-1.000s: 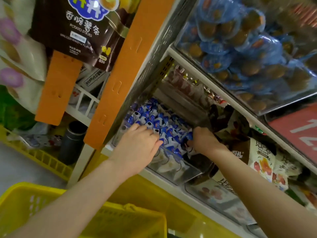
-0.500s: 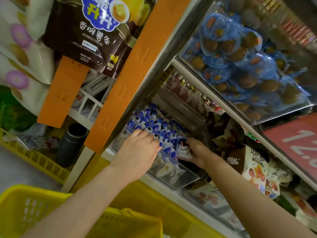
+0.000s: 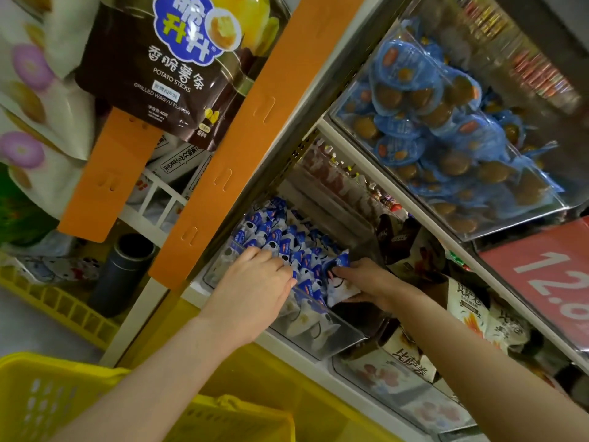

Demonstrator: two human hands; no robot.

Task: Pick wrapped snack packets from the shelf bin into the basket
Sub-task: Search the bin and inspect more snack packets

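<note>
A clear shelf bin point(image 3: 338, 338) holds several blue-and-white wrapped snack packets point(image 3: 280, 237). My left hand point(image 3: 255, 282) lies palm down on the packets at the bin's near side, its fingers reaching in among them. My right hand point(image 3: 366, 282) grips a bunch of the blue-and-white packets point(image 3: 338, 275) at the bin's right side, lifted a little above the rest. The yellow basket point(image 3: 47, 397) sits at the bottom left, below my left forearm.
An orange shelf upright point(image 3: 242, 138) runs diagonally left of the bin. A brown potato-stick bag point(image 3: 172, 74) hangs above. A bin of blue-wrapped brown snacks point(image 3: 446, 129) fills the upper shelf. Cream snack bags point(image 3: 468, 311) and a red price sign point(image 3: 548, 275) lie right.
My right hand has drawn back from deep in the bin toward me, holding a bunch of packets. My left hand has stayed on the packets. The view has tilted slightly.
</note>
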